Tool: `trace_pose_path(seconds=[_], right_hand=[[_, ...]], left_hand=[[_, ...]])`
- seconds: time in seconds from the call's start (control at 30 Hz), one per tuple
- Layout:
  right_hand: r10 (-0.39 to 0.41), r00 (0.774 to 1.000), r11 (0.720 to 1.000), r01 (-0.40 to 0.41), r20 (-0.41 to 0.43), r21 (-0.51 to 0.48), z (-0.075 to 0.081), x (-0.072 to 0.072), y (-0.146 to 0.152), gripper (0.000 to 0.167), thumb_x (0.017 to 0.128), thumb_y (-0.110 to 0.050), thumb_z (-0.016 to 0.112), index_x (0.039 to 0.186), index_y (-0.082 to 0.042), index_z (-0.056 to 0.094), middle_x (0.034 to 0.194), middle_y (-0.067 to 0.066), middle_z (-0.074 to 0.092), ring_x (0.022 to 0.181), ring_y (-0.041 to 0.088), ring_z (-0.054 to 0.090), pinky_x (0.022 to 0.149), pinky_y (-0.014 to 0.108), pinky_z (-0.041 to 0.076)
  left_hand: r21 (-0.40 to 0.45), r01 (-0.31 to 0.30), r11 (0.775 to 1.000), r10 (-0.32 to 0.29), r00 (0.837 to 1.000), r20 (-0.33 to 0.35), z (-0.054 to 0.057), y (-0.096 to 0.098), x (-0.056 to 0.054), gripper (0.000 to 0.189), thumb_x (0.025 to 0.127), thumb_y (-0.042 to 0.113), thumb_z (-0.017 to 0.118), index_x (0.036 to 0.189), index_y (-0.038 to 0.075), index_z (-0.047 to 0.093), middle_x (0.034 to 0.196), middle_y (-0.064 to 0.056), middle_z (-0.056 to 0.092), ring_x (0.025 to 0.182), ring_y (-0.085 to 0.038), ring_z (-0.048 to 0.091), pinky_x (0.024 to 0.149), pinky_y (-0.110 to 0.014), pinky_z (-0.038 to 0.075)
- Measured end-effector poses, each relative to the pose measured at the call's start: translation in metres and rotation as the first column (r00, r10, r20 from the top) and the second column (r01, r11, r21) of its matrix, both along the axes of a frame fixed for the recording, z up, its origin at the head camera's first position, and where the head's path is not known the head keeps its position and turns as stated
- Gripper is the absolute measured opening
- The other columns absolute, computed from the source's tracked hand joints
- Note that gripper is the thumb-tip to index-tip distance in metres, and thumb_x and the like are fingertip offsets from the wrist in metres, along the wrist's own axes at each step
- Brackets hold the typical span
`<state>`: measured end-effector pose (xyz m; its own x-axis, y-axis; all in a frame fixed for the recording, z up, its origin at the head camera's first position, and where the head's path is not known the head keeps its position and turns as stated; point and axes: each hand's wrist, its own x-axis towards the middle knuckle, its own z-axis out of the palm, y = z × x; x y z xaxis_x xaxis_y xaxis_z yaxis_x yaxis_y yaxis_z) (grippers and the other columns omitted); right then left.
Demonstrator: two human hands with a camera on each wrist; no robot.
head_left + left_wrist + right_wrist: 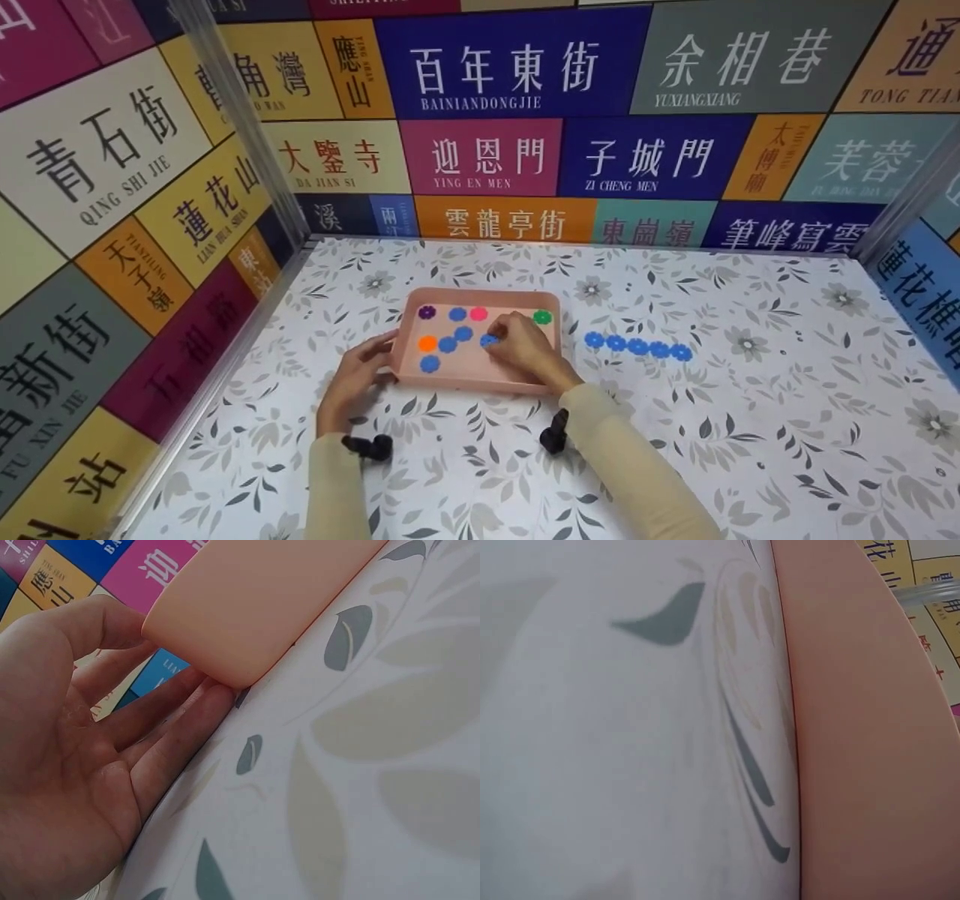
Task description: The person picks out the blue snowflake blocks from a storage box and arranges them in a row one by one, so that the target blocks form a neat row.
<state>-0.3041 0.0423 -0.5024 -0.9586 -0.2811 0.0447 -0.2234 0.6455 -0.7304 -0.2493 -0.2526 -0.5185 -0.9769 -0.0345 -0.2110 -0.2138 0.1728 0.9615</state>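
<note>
A shallow pink tray (pixel 465 381) lies on the table with small flower-shaped plastic pieces inside. Over its right half, my right hand (pixel 523 346) pinches a blue flower-shaped piece (pixel 489 341). Against the tray's left end rests my left hand (pixel 360 373); in the left wrist view this hand (pixel 82 735) has fairly straight fingers touching the tray's corner (pixel 217 622). Other pieces in the tray include a purple one (pixel 427 313), a pink one (pixel 478 314), an orange one (pixel 427 343), a green one (pixel 542 317) and several blue ones (pixel 430 364). The right wrist view shows the tray's outer wall (pixel 870 727), not the hand.
To the right of the tray, several blue flower pieces (pixel 638 346) form a touching row on the floral tablecloth (pixel 787 390). Behind the table stands a wall of coloured street-name panels (pixel 517 67), and more panels flank both sides.
</note>
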Motion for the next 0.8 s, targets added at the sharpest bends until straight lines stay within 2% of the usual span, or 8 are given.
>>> trace_pose_path(seconds=[0.13, 0.4, 0.63, 0.8], right_hand=[[0.004, 0.999, 1.0, -0.003, -0.039, 0.006, -0.0007, -0.0006, -0.0009, 0.018, 0.083, -0.012, 0.078, 0.099, -0.004, 0.076, 0.096, 0.009, 0.072, 0.09, 0.021, 0.064, 0.086, 0.038, 0.056], [0.0, 0.999, 1.0, 0.0, -0.044, 0.018, -0.0013, -0.0023, -0.0002, 0.022, 0.081, -0.01, 0.076, 0.102, -0.003, 0.077, 0.1, 0.009, 0.072, 0.092, 0.019, 0.064, 0.089, 0.037, 0.056], [-0.027, 0.999, 0.999, 0.029, -0.038, 0.045, 0.0019, -0.0035, -0.0003, 0.018, 0.083, -0.01, 0.072, 0.099, -0.005, 0.078, 0.096, 0.006, 0.075, 0.089, 0.018, 0.065, 0.086, 0.035, 0.057], [-0.05, 0.995, 0.998, 0.054, -0.09, 0.037, 0.0014, -0.0037, -0.0004, 0.019, 0.084, -0.008, 0.068, 0.1, -0.003, 0.075, 0.094, 0.009, 0.073, 0.09, 0.021, 0.065, 0.085, 0.036, 0.056]], left_hand=[[0.043, -0.002, 0.999, 0.003, 1.0, -0.028, -0.0009, -0.0007, -0.0004, 0.051, 0.092, 0.007, 0.059, 0.141, 0.019, 0.059, 0.142, -0.014, 0.058, 0.117, -0.026, 0.061, 0.085, -0.032, 0.058], [0.005, -0.004, 1.0, 0.003, 0.999, 0.044, 0.0029, -0.0005, 0.0003, 0.048, 0.094, 0.016, 0.059, 0.14, 0.029, 0.058, 0.146, -0.003, 0.056, 0.125, -0.022, 0.058, 0.095, -0.035, 0.057], [0.007, -0.003, 1.0, 0.003, 0.999, 0.044, 0.0028, 0.0002, 0.0, 0.048, 0.093, 0.017, 0.06, 0.139, 0.031, 0.059, 0.147, 0.0, 0.055, 0.125, -0.021, 0.058, 0.097, -0.035, 0.056], [-0.006, -0.004, 1.0, 0.005, 0.999, 0.051, 0.003, -0.0009, 0.0002, 0.048, 0.094, 0.018, 0.061, 0.139, 0.033, 0.058, 0.146, 0.0, 0.056, 0.125, -0.022, 0.058, 0.1, -0.037, 0.054]])
